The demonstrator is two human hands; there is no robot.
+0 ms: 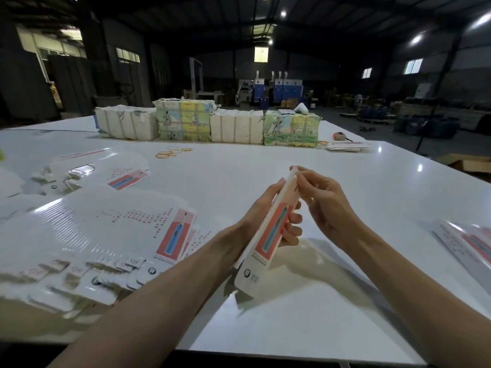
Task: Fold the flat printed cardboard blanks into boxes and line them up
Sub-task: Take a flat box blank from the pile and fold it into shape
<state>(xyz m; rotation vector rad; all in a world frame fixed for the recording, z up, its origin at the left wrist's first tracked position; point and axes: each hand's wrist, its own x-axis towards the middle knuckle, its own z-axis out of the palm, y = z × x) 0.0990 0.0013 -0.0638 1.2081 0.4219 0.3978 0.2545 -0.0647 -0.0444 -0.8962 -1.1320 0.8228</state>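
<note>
- Two hands are raised over the white desk, and one long, narrow box is held between them, clear of the desk top.
- The box is gripped about its middle by the left hand: the thumb is laid along the left edge and the fingers are curled round the right side.
- The far, upper end of the box is pinched between thumb and forefinger of the right hand; the other fingers are loosely bent.
- The box is tilted, its upper end away from the person and its lower end low, near the desk. A coral panel with a blue figure is shown on its face, with a small round logo below.
- Many flat blanks of the same print are fanned out in a heap on the left of the desk; more blanks are laid at the right edge.
- Four wrapped bundles are lined up at the far side of the desk, touching one another.
- Several rubber bands are scattered just in front of the bundles.
</note>
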